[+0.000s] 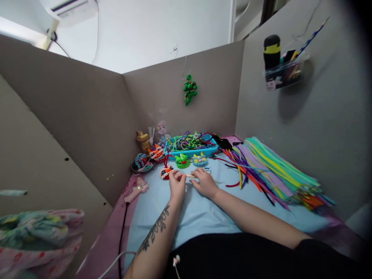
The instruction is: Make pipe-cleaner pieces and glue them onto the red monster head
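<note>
A short cream pipe cleaner (190, 176) stretches between my two hands above the light blue cloth. My left hand (176, 185) pinches its left part between thumb and fingertips. On the other side, my right hand (205, 183) has its thumb and fingers closed on the right end. Just behind my left hand lies a red and cream fuzzy figure (164, 173), partly covered by the fingers. Beyond the hands sit a green fuzzy figure (182, 161) and a light blue and yellow one (199, 159).
At the back stands a blue tray (174, 153) of tangled pipe cleaners. Bundles of long pipe cleaners (273, 170) lie right. A pink glue gun (136, 190) and a dark bowl (142, 166) are left. Grey panels enclose the table; a clear bin (283, 75) hangs on the right one.
</note>
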`<state>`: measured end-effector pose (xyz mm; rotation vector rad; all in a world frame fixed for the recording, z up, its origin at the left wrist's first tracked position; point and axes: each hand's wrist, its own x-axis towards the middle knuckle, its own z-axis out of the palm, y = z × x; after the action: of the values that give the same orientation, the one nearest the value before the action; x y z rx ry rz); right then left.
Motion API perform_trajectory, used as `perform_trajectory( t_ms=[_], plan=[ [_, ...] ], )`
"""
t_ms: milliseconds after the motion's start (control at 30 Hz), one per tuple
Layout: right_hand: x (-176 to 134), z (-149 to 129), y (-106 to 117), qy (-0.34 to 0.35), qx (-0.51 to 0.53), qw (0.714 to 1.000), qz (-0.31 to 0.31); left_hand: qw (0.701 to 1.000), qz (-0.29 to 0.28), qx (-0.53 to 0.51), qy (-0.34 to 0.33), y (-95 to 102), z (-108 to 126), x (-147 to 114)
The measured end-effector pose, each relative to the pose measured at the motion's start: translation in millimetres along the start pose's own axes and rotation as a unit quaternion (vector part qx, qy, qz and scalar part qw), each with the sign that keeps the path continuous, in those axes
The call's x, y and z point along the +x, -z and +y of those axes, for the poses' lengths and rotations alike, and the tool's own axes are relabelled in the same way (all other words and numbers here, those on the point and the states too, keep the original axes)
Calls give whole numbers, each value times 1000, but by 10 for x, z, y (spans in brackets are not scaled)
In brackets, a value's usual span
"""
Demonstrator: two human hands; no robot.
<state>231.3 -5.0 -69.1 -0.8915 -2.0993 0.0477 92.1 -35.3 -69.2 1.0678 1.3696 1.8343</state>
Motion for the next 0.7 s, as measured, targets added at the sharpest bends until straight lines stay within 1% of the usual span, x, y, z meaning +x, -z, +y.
perform_trajectory(
  t_ms=[267, 500, 700],
  plan=[
    [0, -8, 22, 6, 21, 1000, -6, 999, -10, -7, -31, -11, 4, -6],
    [3, 50, -30, -16, 19, 1000, 5, 999, -38, -12, -37, -10, 11, -11],
    [6, 65, -35, -27, 13, 1000, 9, 998, -53, -6, -38, -4, -30, 10]
  ],
)
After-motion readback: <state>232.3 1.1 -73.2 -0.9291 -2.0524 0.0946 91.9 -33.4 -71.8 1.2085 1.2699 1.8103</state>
